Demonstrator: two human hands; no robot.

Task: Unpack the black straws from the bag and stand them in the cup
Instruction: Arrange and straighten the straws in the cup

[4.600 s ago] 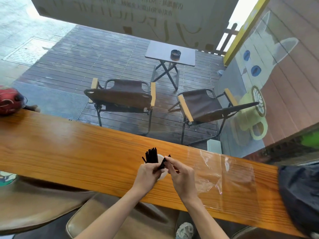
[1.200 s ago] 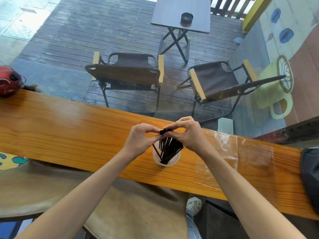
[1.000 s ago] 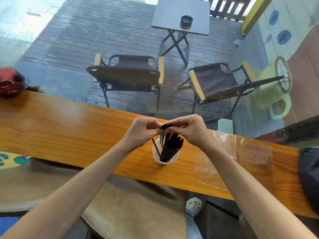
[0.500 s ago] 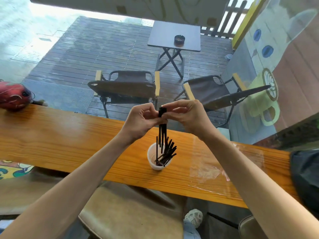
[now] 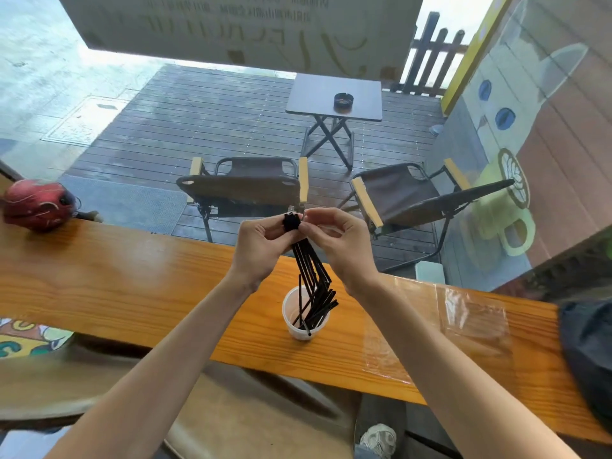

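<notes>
The bag [image 5: 463, 326] is seen lying flat on the table [image 5: 116, 279] to the right of the cup [image 5: 299, 321], apparently emptied, though its clear film makes that hard to confirm. A bundle of straws [image 5: 306, 260] is pinched at its top by the left hand [image 5: 261, 246] and the right hand [image 5: 334, 240], raised over the cup with only the lower ends inside. More straws lean in the cup, so what is left is judged to be lowering and releasing the bundle.
</notes>
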